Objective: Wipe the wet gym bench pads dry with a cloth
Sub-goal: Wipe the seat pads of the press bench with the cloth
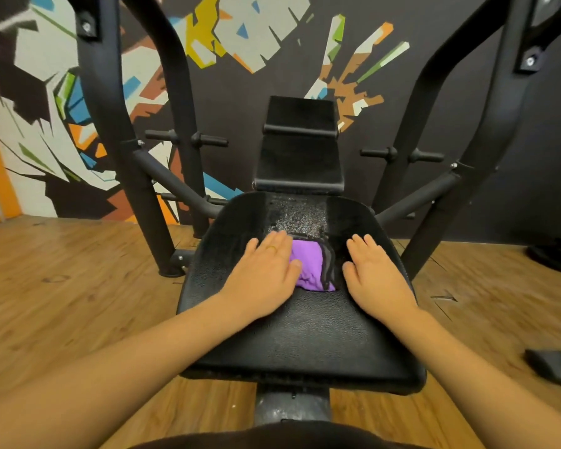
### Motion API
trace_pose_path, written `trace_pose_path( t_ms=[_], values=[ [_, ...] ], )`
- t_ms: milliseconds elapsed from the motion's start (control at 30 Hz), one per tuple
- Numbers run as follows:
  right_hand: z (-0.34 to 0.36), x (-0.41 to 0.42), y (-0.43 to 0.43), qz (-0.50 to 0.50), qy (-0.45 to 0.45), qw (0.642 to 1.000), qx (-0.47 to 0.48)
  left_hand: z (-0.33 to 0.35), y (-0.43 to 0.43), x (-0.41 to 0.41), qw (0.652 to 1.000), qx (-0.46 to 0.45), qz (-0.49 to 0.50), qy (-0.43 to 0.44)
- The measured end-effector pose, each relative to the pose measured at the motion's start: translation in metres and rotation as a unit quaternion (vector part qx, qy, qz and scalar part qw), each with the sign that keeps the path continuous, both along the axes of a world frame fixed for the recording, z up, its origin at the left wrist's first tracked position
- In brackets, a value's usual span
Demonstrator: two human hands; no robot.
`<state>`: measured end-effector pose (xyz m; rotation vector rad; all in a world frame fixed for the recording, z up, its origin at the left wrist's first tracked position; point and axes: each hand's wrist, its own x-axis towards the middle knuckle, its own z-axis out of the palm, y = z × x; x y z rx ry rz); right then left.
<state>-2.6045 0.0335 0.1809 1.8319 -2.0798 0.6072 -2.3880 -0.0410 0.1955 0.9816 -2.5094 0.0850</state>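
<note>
A black padded bench seat (305, 335) fills the middle of the view, with water droplets glistening on its far part (300, 215). A purple cloth (311, 265) with a dark edge lies on the seat. My left hand (266, 270) lies flat with straight fingers, its thumb side on the cloth's left part. My right hand (374, 273) rests flat on the pad just right of the cloth, apart from it. Beyond the seat rises the black back pad (300, 157).
Black steel frame uprights (117, 124) (486, 140) stand either side of the bench, with weight pegs (188, 137) behind. The floor is wood (62, 286). A dark flat object (554, 366) lies on the floor at right. A painted mural wall is behind.
</note>
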Motion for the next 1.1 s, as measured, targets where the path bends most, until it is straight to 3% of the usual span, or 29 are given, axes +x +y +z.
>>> trace_pose_path(
  t_ms=[67, 233, 634, 900, 1100],
  values=[
    [-0.004, 0.002, -0.004, -0.046, 0.062, 0.997, 0.011, 0.003, 0.004, -0.026, 0.999, -0.014, -0.021, -0.020],
    [-0.006, 0.003, -0.006, -0.071, 0.108, 0.992, -0.005, -0.015, -0.006, -0.056, 0.997, -0.037, -0.026, -0.057],
    [-0.003, 0.008, -0.001, -0.077, 0.091, 0.993, 0.008, 0.004, -0.051, 0.049, 0.994, 0.008, 0.027, -0.103],
    [-0.003, 0.011, 0.000, -0.081, 0.082, 0.993, 0.002, -0.003, -0.058, 0.041, 0.994, -0.012, 0.076, -0.081],
    [-0.005, 0.010, -0.002, -0.082, 0.085, 0.993, -0.017, -0.006, -0.050, 0.039, 0.990, -0.046, 0.039, -0.125]
  ],
)
